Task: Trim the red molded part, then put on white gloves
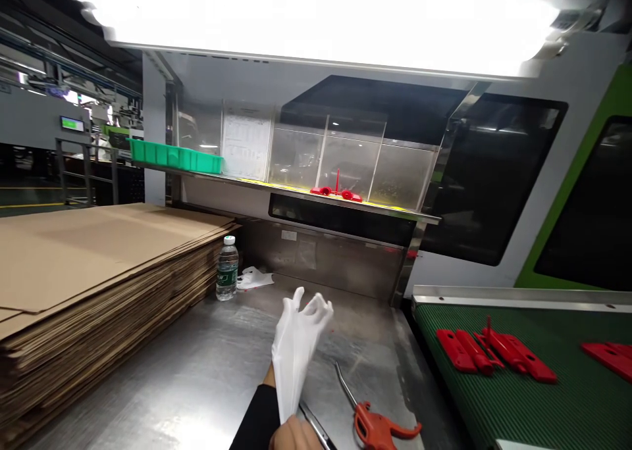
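Note:
My left hand (299, 335) is raised over the steel table (197, 371). It is partly inside a thin white glove, with the fingers spread and loose at the tips. A black sleeve covers that forearm. At the bottom edge my bare right hand (293, 435) pinches the glove's cuff (289, 397) and pulls it toward me. Just to the right of my hands an orange-handled tool (378, 427) with a long curved metal tip lies on the table. A thin metal piece (316, 427) lies beside my right hand.
A tall stack of flat cardboard sheets (89, 272) fills the left. A water bottle (227, 269) and a crumpled white glove (254, 279) stand behind. Red plastic parts (494, 351) lie on a green belt (518, 404) at right. The shelf above holds a green tray (175, 155) and a red part (336, 191).

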A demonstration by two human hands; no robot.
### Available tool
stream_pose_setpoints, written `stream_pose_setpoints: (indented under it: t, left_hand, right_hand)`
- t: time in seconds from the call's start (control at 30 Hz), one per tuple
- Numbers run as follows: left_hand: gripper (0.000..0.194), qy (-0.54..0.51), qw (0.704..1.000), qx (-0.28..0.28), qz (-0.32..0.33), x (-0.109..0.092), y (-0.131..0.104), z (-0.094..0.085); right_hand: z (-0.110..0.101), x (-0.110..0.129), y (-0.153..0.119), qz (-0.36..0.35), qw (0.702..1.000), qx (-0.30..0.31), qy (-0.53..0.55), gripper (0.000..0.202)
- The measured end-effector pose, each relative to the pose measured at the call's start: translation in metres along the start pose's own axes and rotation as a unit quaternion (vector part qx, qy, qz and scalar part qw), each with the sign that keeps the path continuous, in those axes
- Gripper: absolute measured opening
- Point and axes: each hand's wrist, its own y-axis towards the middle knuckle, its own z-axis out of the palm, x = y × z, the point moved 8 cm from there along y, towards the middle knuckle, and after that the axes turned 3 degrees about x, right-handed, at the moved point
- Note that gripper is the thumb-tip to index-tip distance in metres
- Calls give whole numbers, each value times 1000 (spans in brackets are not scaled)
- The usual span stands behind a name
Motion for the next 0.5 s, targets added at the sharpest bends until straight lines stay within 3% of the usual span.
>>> stream_pose_setpoints:
  t: [0.13, 0.3, 0.47, 0.5]
  left_hand:
    - [39, -57, 997, 46, 13, -15, 41, 38]
    - [78, -100, 990, 96, 39, -29, 53, 47]
    - [50, -12, 997, 71, 13, -18, 67, 42]
    - [47, 19, 998, 58, 6, -14, 69, 41]
  right_hand:
    - [-7, -2, 0, -7, 1000, -22, -1, 55]
    - [-21, 1, 11, 11, 1000, 20, -12, 44]
    - [-10, 57, 47, 65, 992, 107, -33, 10]
    - [-3, 69, 58, 87, 987, 130, -38, 14]
